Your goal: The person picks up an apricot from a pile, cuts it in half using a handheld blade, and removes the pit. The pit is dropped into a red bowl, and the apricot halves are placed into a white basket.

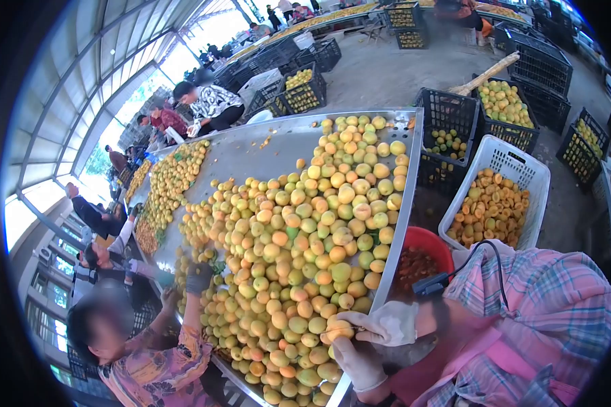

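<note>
An orange-yellow apricot [339, 330] with a thin line across its skin is held over the near edge of the metal table [237, 152]. My left hand [361, 365], in a white glove, closes around its lower side. My right hand [389, 324], also white-gloved, is bent against the fruit from the other side. Its fingers pinch close to the apricot, and whatever thin thing lies between them is too small to make out. Beside both hands spreads a heap of yellow, green and orange apricots [278, 254].
A red basin [431, 239] with reddish-brown contents and a white crate [535, 193] of halved apricots stand beside me. Black crates [448, 102] lie behind them. Across the table, a person in a patterned shirt [159, 370] reaches in with a dark-gloved hand [198, 278]. Other people work farther along.
</note>
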A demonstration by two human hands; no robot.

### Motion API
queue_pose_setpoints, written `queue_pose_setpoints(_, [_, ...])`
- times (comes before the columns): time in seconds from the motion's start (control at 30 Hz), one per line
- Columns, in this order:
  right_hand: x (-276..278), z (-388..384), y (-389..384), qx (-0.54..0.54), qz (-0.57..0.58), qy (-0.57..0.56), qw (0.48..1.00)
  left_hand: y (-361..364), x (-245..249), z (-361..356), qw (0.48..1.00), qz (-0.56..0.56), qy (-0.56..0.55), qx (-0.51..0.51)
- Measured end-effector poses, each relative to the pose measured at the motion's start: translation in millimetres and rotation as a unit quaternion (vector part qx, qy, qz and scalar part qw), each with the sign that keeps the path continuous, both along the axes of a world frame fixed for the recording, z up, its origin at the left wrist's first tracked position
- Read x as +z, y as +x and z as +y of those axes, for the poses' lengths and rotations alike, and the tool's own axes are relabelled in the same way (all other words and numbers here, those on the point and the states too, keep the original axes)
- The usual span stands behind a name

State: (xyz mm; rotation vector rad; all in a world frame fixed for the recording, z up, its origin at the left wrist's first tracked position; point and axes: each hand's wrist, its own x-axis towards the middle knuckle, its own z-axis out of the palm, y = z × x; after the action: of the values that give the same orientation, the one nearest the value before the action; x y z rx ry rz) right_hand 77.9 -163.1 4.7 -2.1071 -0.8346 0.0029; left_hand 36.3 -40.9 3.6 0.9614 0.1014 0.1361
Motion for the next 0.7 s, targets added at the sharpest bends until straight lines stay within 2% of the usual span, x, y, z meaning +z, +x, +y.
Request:
queue_pose_setpoints(0.03, [0, 0, 0, 0.005, 0.002, 0.010, 1.000, 0, 1, 0, 1.000, -0.001, -0.002, -0.005])
queue_pose_setpoints(0.07, [-2, 0, 0, 0.012, 0.004, 0.021, 1.000, 1, 1, 2, 0.955, -0.049, 0.278, 0.091])
queue_pose_setpoints(0.1, [-2, 0, 1, 0.020, 0.007, 0.032, 0.999, 3, 14, 0, 0.822, -0.093, 0.533, 0.179])
queue_pose_setpoints(0.13, [-3, -1, 1, 0.028, 0.009, 0.043, 0.999, -3, 29, -5, 0.985, 0.011, 0.132, 0.110])
queue_pose_setpoints(0.17, [-1, -2, 1, 0.027, 0.009, 0.042, 0.999, -3, 27, -2, 0.985, 0.011, 0.131, 0.109])
queue_pose_setpoints(0.23, [7, -5, -1, 0.022, 0.004, 0.009, 1.000, -8, 20, 7, 0.971, 0.019, 0.218, 0.098])
queue_pose_setpoints(0.27, [6, -5, -1, 0.021, 0.005, 0.009, 1.000, -8, 19, 9, 0.971, 0.020, 0.218, 0.098])
queue_pose_setpoints(0.37, [-13, -1, 5, 0.028, 0.047, -0.024, 0.998, -8, 21, 8, 0.957, 0.013, 0.277, 0.078])
queue_pose_setpoints(0.43, [-27, 6, 11, 0.056, -0.031, 0.153, 0.986, -6, 22, 1, 0.973, -0.023, 0.212, 0.092])
queue_pose_setpoints(0.47, [-35, 5, 8, 0.057, -0.028, 0.153, 0.986, -4, 23, -3, 0.973, -0.021, 0.212, 0.093])
queue_pose_setpoints(0.57, [17, -7, 4, 0.035, 0.035, -0.010, 0.999, 1, 20, -11, 0.952, -0.021, 0.260, 0.157])
queue_pose_setpoints(0.63, [8, -8, 5, 0.033, -0.005, -0.020, 0.999, -3, 12, -2, 0.998, -0.009, 0.035, 0.056])
queue_pose_setpoints(0.7, [14, -6, 8, 0.045, 0.016, -0.022, 0.999, -8, 21, 6, 0.963, 0.051, 0.257, 0.066])
